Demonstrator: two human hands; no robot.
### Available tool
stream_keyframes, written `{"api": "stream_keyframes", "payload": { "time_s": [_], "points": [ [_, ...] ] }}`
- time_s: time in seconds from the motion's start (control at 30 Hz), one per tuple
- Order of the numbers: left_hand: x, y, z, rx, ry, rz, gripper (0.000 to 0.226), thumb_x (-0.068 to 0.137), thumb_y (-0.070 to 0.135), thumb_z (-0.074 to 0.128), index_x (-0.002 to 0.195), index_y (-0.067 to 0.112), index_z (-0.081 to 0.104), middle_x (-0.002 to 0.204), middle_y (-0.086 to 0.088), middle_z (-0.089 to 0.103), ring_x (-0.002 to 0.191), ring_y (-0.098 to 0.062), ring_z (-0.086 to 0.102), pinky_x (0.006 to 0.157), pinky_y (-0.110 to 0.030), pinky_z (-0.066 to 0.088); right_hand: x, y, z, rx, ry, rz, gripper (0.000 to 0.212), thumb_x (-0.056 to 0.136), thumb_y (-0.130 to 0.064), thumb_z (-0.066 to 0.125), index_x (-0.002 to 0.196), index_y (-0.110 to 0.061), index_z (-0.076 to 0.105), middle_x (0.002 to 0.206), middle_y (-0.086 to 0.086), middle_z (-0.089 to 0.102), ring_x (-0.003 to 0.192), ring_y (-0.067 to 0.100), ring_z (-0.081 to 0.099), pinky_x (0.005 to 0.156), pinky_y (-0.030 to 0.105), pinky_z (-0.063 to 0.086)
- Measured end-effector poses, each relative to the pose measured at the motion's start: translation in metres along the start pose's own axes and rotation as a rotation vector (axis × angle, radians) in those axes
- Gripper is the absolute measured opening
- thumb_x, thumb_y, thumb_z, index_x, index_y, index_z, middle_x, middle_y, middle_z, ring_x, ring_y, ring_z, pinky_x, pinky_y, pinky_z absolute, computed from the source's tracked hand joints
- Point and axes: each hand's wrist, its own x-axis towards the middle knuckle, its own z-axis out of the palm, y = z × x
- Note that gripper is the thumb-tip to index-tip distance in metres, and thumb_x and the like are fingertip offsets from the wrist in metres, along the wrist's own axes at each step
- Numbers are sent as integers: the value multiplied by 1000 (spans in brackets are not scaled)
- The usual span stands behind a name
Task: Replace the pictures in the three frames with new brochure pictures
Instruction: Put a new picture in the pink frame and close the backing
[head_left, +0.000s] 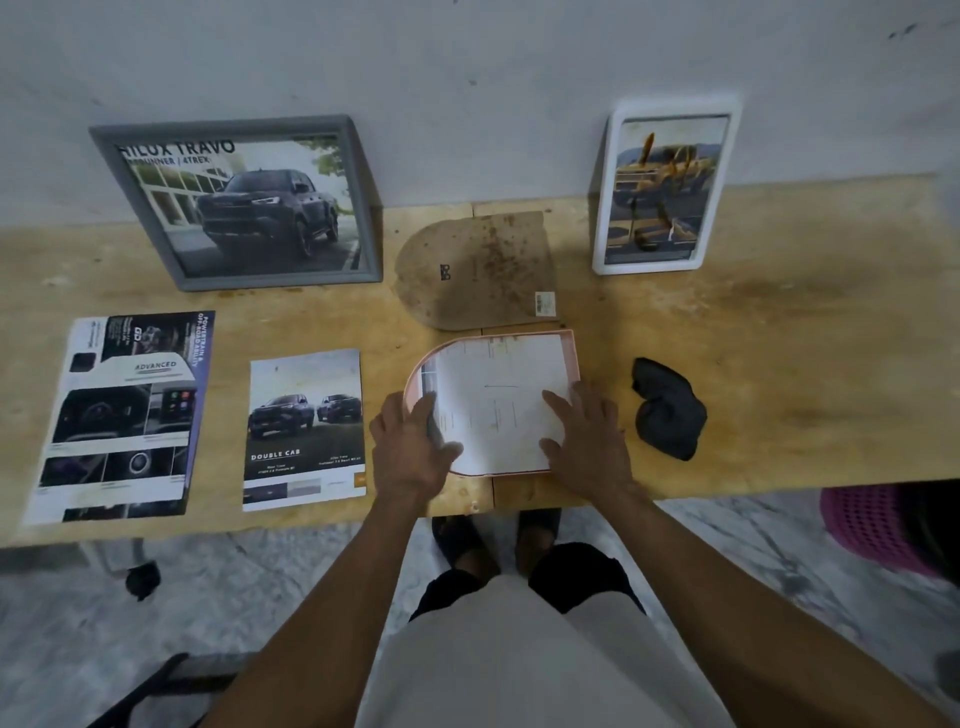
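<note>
A pink arch-shaped frame (571, 353) lies face down on the wooden table (779, 332), with a pale sheet of paper (498, 395) lying in it. My left hand (410, 452) rests on the sheet's left edge, fingers bent over it. My right hand (587, 436) presses flat on its right part. The frame's brown backing board (478, 270) lies just behind. A grey frame (239, 202) with a dark truck picture leans on the wall at the left. A white frame (665, 187) with a yellow vehicle picture leans at the right. Two brochure pages (122, 415) (306, 426) lie flat at the left.
A crumpled dark cloth (667, 408) lies right of the pink frame. A pink basket (878, 525) stands on the floor under the table's right end. My feet are under the table's front edge. A dark chair part shows at bottom left.
</note>
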Motion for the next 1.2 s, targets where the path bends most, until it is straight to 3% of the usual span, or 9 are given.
{"api": "stream_keyframes", "payload": {
  "time_s": [0.2,0.5,0.63,0.7,0.8,0.9,1.03,1.13,1.2],
  "points": [
    [6,-7,6,34,-68,43,78,81,40,77,146,31,36,155,-7,23,139,-35,26,105,-49,43,-5,-6,13,123,-85,59,65,94,-34,57,151,-33,27,161,-2,6,141,27,9,107,45,36],
    [8,-13,0,-1,-69,80,78,82,46,73,148,26,36,157,-7,19,139,-35,24,104,-51,42,-4,-13,13,102,-30,80,61,91,-43,58,146,-31,34,156,-1,17,137,26,17,103,41,40],
    [21,-10,-3,-73,70,57,71,79,62,66,133,20,45,149,-8,32,133,-34,34,98,-49,46,17,-22,-1,212,190,85,46,89,-38,63,131,-24,51,142,3,38,130,24,31,98,38,43],
    [37,-4,-9,-116,120,24,68,80,67,60,128,22,46,145,-8,40,132,-32,37,99,-48,47,39,-25,-14,272,222,82,44,90,-36,63,130,-22,51,140,4,41,129,23,35,98,37,41],
    [66,10,-23,-198,143,-3,64,83,62,63,130,20,51,140,-8,48,128,-30,43,99,-43,44,74,-30,-37,320,193,93,48,92,-33,61,136,-17,48,141,9,42,130,27,37,100,38,39],
    [100,26,-43,-343,124,-94,65,79,57,72,128,16,57,131,-9,57,118,-30,55,96,-43,52,110,-33,-51,380,187,85,46,90,-22,60,134,-11,51,131,12,53,122,31,49,99,39,44],
    [140,50,-57,-326,116,-153,45,78,46,72,103,9,65,101,-11,70,96,-33,64,85,-42,57,149,-34,-63,434,105,99,50,87,-23,59,136,-16,48,128,10,56,117,30,54,95,36,47],
    [162,65,-63,-356,113,-260,38,79,39,74,102,11,65,102,-10,71,94,-31,66,85,-31,55,169,-38,-67,480,93,68,53,88,-27,57,139,-16,46,128,11,56,119,32,52,101,45,46],
    [172,70,-61,-416,136,-318,43,75,44,73,103,14,63,105,-9,69,98,-31,65,87,-30,53,176,-39,-67,460,107,103,55,88,-26,57,141,-18,44,127,13,52,116,32,49,98,43,46]
  ]
}}
